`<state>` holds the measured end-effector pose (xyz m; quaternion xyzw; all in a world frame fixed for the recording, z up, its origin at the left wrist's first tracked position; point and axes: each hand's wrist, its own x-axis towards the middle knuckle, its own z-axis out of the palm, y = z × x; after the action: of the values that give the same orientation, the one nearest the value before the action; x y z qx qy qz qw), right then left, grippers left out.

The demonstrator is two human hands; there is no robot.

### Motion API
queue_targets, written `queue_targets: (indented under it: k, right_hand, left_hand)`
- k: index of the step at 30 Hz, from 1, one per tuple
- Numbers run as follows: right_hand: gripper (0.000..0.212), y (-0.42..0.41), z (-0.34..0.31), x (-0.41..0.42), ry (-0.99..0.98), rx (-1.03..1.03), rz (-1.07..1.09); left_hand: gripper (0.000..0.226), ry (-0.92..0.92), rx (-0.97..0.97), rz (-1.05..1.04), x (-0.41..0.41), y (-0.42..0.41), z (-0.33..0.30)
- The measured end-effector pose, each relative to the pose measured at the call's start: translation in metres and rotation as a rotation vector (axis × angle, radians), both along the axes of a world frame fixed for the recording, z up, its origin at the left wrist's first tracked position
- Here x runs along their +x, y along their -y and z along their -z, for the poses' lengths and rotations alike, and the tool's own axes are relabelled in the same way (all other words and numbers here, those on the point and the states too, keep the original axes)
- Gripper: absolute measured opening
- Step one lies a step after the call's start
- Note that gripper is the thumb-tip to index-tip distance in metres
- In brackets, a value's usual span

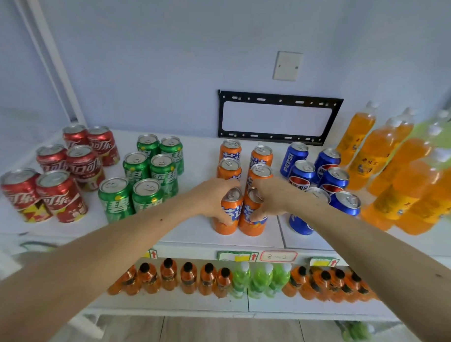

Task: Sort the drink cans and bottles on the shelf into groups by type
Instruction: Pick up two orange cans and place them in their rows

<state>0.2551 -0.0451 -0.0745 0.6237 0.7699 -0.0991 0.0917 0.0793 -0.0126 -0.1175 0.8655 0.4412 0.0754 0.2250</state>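
On the white top shelf the cans stand in colour groups: red cola cans at the left, green cans beside them, orange cans in the middle, blue Pepsi cans to the right. My left hand grips the front left orange can. My right hand grips the front right orange can. The two held cans stand upright, side by side and touching, at the front of the orange group.
Tall orange bottles and pale green bottles crowd the right end of the top shelf. A lower shelf holds small orange and green bottles. A black wall bracket hangs behind the cans.
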Motion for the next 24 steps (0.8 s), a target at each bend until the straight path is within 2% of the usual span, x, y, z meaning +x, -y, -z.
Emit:
queue_targets:
  k: [3,8,11,13,15,18,21,24]
  right_hand:
    - [0.062,-0.003,0.003,0.000,0.002,-0.021,-0.018]
    - [0.082,-0.007,-0.035,0.016,0.029,-0.123,-0.052]
    - [0.065,-0.023,-0.061,0.030,0.002,-0.039,0.029]
    - [0.059,-0.039,-0.060,0.033,-0.027,0.051,0.085]
    - [0.067,-0.053,-0.049,0.031,-0.046,0.073,0.139]
    - [0.078,-0.070,-0.025,0.024,-0.079,-0.020,0.184]
    - [0.074,-0.081,-0.006,0.016,-0.023,0.006,0.186]
    - [0.065,-0.088,0.000,0.015,0.013,0.071,0.136]
  left_hand:
    - [0.083,-0.011,-0.022,-0.005,-0.001,-0.001,0.001]
    - [0.095,0.009,-0.091,0.005,-0.014,-0.014,-0.029]
    - [0.079,0.116,-0.119,-0.066,-0.028,-0.038,-0.060]
    - [0.071,0.100,-0.068,-0.085,-0.030,-0.056,-0.069]
    - [0.071,0.018,-0.037,-0.077,-0.022,-0.070,-0.066]
    - [0.071,-0.075,-0.006,-0.077,-0.002,-0.082,-0.047]
    - [0.051,-0.101,0.079,-0.079,0.014,-0.088,-0.027]
    - [0.051,-0.106,0.116,-0.082,0.019,-0.095,-0.022]
